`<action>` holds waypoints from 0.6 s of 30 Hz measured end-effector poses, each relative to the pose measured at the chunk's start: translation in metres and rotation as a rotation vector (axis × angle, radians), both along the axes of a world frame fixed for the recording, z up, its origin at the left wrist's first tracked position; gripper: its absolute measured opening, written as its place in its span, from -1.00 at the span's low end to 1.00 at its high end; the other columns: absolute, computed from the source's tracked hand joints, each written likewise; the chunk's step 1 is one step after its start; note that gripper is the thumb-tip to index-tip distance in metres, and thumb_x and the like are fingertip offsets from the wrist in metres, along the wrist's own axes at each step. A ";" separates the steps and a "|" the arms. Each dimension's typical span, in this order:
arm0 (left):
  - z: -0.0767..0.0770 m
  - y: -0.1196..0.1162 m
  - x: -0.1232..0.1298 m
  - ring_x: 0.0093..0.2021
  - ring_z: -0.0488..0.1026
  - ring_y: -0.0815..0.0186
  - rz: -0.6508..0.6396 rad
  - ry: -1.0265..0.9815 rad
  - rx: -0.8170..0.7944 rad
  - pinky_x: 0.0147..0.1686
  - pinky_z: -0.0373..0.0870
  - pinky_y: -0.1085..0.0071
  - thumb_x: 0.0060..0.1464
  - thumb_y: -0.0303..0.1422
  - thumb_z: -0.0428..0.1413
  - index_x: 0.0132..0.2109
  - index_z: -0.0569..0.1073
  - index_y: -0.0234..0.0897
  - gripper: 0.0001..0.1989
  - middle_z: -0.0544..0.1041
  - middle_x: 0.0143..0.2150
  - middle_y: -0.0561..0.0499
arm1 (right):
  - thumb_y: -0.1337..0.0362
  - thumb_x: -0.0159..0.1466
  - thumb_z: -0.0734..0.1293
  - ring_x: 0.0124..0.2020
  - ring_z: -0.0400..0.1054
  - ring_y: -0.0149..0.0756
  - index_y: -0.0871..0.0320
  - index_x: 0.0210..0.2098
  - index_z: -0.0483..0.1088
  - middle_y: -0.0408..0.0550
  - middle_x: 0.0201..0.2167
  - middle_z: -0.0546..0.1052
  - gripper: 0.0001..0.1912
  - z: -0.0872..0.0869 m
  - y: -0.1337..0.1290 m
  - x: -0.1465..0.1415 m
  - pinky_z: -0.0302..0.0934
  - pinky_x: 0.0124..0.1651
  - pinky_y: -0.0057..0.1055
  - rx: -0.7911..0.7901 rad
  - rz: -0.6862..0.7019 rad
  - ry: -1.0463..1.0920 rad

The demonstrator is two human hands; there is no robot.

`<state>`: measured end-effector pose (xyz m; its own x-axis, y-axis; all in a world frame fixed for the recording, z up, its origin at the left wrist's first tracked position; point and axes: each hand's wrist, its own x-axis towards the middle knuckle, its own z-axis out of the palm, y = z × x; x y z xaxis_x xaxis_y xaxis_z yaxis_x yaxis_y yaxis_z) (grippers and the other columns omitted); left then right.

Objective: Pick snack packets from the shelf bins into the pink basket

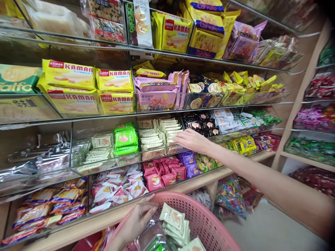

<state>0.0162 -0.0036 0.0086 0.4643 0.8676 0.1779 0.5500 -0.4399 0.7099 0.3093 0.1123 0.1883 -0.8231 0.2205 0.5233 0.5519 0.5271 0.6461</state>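
Note:
My right hand (192,140) reaches across to the middle shelf, its fingers bent over the cream-coloured packets (171,130) stacked behind a clear front panel. Whether a packet is between its fingertips is hidden. Lower down, my left hand (137,221) lies over the near left rim of a pink plastic basket (204,216), fingers together around the edge. Inside the basket sit cream packets (174,219), clear plastic wrapping (150,235) and something green. Bright green packets (126,137) stand left of the cream stacks, and black packets (201,122) are to their right.
Shelves with yellow wafer packs (69,76) rise above. Red packets (166,170) and white-and-red packets (120,186) fill the lowest shelf, above a wooden ledge (99,218). Bagged colourful sweets (230,197) stand near the floor, and another shelf unit (309,158) is at the right.

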 end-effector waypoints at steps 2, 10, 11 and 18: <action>0.001 0.000 0.001 -0.01 0.45 0.19 -0.005 0.003 0.010 0.25 0.11 0.27 0.26 -0.09 -0.09 -0.16 0.60 -0.18 -0.58 0.60 -0.16 0.04 | 0.29 0.40 0.15 -0.18 0.38 -0.23 0.20 -0.04 0.37 0.02 -0.19 0.53 -0.76 0.002 0.002 0.000 0.08 -0.17 -0.33 -0.003 0.003 -0.011; 0.001 0.000 0.001 -0.02 0.46 0.20 -0.005 0.002 -0.005 0.22 0.15 0.26 0.26 -0.11 -0.09 -0.10 0.59 -0.18 -0.59 0.59 -0.07 0.03 | 0.16 0.40 0.15 -0.16 0.40 -0.22 0.18 0.00 0.34 0.03 -0.14 0.50 -0.70 0.019 0.012 0.002 0.18 -0.19 -0.35 -0.084 -0.019 -0.029; 0.001 0.000 0.001 -0.04 0.47 0.21 -0.015 -0.007 -0.003 0.21 0.17 0.27 0.27 -0.12 -0.09 -0.12 0.59 -0.18 -0.59 0.59 -0.07 0.03 | 0.17 0.40 0.15 -0.16 0.40 -0.22 0.18 0.00 0.34 0.04 -0.13 0.49 -0.71 0.018 0.011 0.001 0.19 -0.18 -0.34 -0.078 -0.018 -0.042; -0.003 0.003 0.000 0.02 0.44 0.18 -0.008 -0.009 -0.001 0.17 0.21 0.26 0.26 -0.10 -0.08 -0.11 0.60 -0.16 -0.59 0.58 -0.05 0.01 | 0.14 0.36 0.21 -0.14 0.39 -0.17 0.22 0.00 0.32 0.07 -0.12 0.46 -0.68 0.021 0.011 -0.005 0.21 -0.19 -0.34 -0.104 -0.019 -0.082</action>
